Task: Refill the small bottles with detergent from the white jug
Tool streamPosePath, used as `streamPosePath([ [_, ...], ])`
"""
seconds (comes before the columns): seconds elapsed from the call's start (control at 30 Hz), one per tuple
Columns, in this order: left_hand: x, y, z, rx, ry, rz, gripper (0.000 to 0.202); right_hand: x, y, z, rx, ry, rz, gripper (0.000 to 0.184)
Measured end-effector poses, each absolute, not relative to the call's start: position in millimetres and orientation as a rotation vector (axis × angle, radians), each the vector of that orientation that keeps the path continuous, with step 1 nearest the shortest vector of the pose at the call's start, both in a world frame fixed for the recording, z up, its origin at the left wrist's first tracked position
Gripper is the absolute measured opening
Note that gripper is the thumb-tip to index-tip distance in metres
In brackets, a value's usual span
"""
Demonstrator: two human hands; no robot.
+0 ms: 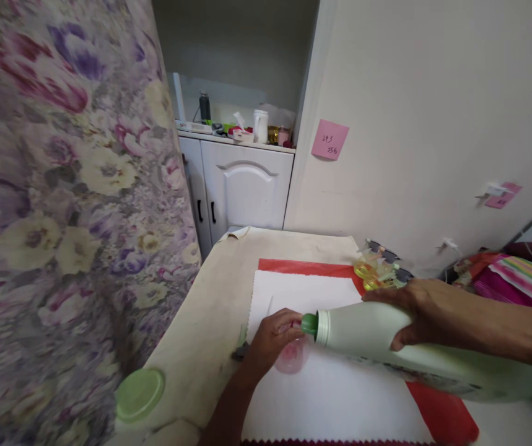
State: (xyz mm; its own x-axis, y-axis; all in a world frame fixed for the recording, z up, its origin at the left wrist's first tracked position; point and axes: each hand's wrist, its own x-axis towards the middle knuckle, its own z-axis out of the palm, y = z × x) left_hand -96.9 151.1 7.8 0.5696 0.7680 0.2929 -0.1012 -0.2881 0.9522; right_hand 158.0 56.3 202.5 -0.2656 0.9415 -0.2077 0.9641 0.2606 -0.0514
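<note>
One smooth plastic bottle [356, 327] gripped in right hand [415, 313], round translucent pink vessel [292, 359] pinched in left hand [274, 337]

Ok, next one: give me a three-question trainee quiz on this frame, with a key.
1. Which hand grips the pale green bottle?
2. True or false: the bottle stands upright.
3. Where is the green disc? (a) in the cabinet (b) on the table (c) on the bottle's mouth

Key: 1. the right hand; 2. false, it is tipped over, its green spout by the left hand; 3. b.
</note>
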Motion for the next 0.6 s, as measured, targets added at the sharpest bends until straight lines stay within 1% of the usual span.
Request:
streamPosePath([
  [0.23, -96.1, 151.2, 7.4, 1.668, 0.568, 0.946, 0.015, 166.4, 57.5, 195.3, 1.790, 2.455, -0.201, 0.061],
  [0.5, -96.3, 151.0, 9.0, 1.685, 0.578, 0.940, 0.016, 159.2, 56.5, 201.3, 1.801, 2.410, -0.213, 0.055],
  [0.6, -96.6, 150.8, 9.5, 1.681, 0.579, 0.939, 0.016, 156.4, 55.9, 203.5, 1.808, 2.408, -0.240, 0.057],
])
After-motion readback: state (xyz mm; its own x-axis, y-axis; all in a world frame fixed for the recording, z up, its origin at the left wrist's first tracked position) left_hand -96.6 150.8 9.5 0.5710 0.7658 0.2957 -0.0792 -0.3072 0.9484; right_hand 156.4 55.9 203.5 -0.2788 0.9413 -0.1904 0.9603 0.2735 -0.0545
